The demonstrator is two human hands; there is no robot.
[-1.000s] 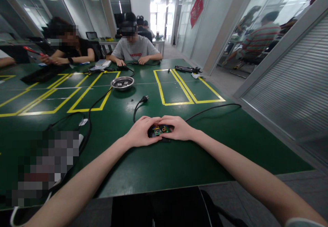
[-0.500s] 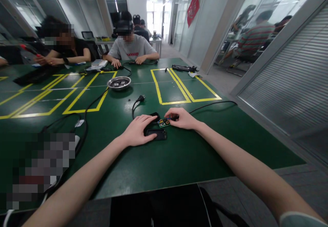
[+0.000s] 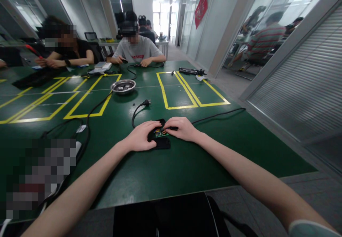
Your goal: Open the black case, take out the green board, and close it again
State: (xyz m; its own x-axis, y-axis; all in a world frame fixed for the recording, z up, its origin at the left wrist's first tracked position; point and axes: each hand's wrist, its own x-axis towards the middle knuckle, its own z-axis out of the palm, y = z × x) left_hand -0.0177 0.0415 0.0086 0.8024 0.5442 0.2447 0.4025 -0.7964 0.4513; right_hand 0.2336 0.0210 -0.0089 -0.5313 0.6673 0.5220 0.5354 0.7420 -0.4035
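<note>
A small green circuit board with orange parts sits in a black plastic casing on the green table. My left hand curls round the left side of the casing, thumb at its lower edge. From the right, my right hand presses its fingertips on the board's right end. A black cable runs off to the right from under this hand. Another black cable ending in a plug leaves the casing toward the far side.
A metal bowl with small parts stands beyond, near yellow tape rectangles. Thick black cables cross the left of the table. Two people sit at the far end, working with their hands. A black tool lies at the far right.
Half a second ago my right hand held the board apart, above the open casing. Both hands have come together again, and the board now lies in the casing under my fingertips.
</note>
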